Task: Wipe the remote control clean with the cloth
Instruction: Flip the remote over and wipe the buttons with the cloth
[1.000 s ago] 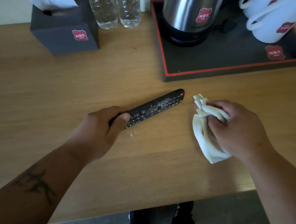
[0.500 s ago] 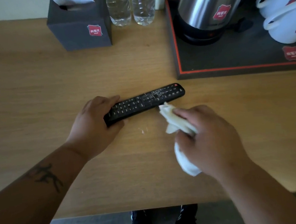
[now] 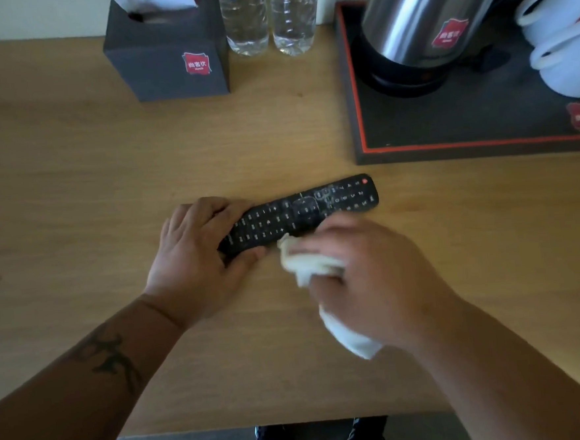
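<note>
A black remote control (image 3: 302, 213) lies buttons up on the wooden table (image 3: 74, 200), its red power button at the far right end. My left hand (image 3: 198, 257) grips its near left end and pins it to the table. My right hand (image 3: 371, 279) is closed around a bunched white cloth (image 3: 305, 263). The cloth's front edge touches the remote's near side at about its middle. A loose tail of cloth hangs out under my right palm. My right hand is blurred.
A dark tissue box (image 3: 167, 56) and two clear water bottles (image 3: 267, 18) stand at the back. A black tray with a red line (image 3: 353, 112) at the back right carries a steel kettle (image 3: 416, 29) and white cups (image 3: 564, 39). The table's front edge runs just below my forearms.
My right hand has carried the cloth leftward from beside the remote's right end to its near side. The remote has turned flatter under my left hand.
</note>
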